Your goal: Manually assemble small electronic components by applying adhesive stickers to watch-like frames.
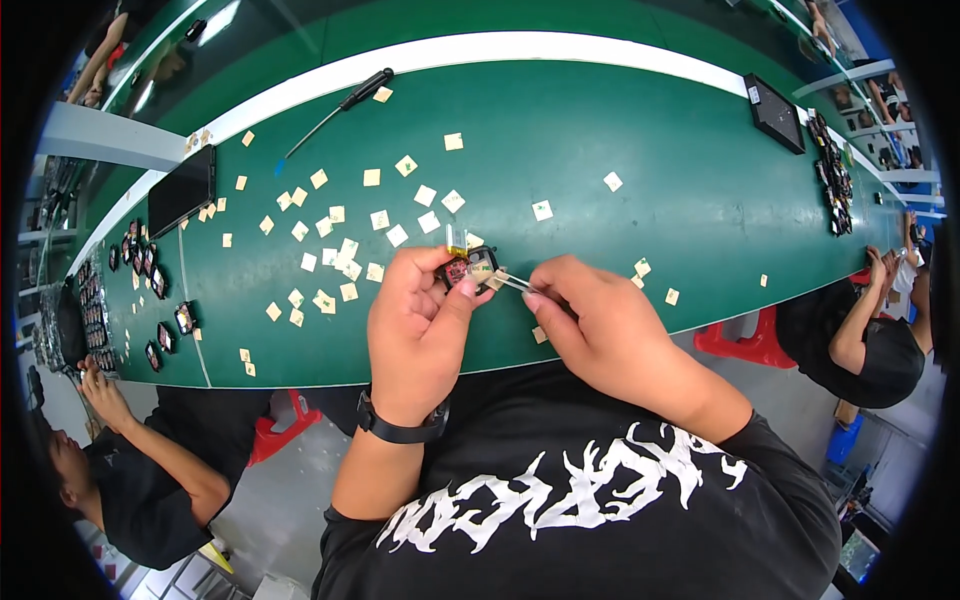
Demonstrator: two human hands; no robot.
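My left hand (418, 325) grips a small black device casing (484, 257) with a reddish circuit board (457, 271) inside. A small silver and yellow battery-like piece (457, 240) stands up at the casing's far edge. My right hand (590, 318) is closed on a pair of metal tweezers (518, 284). The tweezers' tips reach the casing, at a small beige square piece (494, 281) beside my left thumb. Whether the tips pinch that piece I cannot tell. Part of the casing is hidden by my left fingers.
Many small pale squares (380, 219) lie scattered on the green table (560, 120). A screwdriver (345, 105) and a dark tablet-like panel (183, 190) lie at the far left. Black device units (150, 265) sit left; a black box (774, 113) lies far right. Co-workers sit on both sides.
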